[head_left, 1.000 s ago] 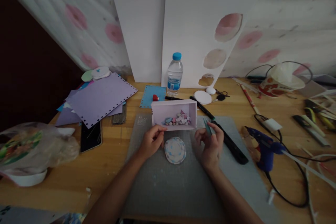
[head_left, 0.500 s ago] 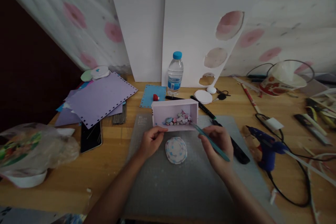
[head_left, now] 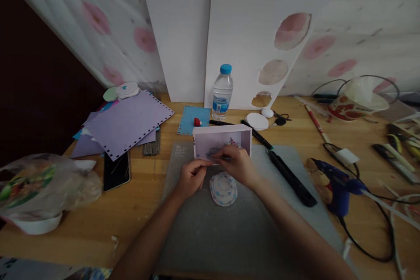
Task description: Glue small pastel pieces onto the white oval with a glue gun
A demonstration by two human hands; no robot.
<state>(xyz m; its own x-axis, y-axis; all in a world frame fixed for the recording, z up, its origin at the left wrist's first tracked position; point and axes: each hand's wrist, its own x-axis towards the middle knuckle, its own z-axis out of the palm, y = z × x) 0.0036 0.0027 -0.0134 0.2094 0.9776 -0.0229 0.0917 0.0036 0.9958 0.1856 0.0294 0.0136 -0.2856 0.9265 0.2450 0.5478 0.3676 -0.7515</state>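
A small lilac open-fronted box [head_left: 223, 130] stands on the grey cutting mat [head_left: 197, 236], tilted so its inside faces me. My left hand [head_left: 192, 178] pinches the box's near lower edge at its left side. Across the opening reaches my right hand [head_left: 238, 164], its thumb and fingertips pressed together close to my left fingertips. Whatever those right fingers hold is too small or hidden to make out. Behind them, the small coloured paper pieces [head_left: 233, 142] in the box are mostly covered. A round, layered white ornament with blue and pink spots [head_left: 223, 189] lies just below both hands.
A black cutter [head_left: 290, 177] and a blue glue gun [head_left: 339, 188] lie to the right. Behind the box stand a water bottle [head_left: 222, 94] and white boards [head_left: 243, 30]. Purple sheets [head_left: 127, 122], a phone [head_left: 116, 170] and a bagged bowl [head_left: 39, 223] occupy the left.
My right hand has moved left and forward, from beside the box to its opening. The teal strip it held no longer shows. My left hand keeps its place at the box edge.
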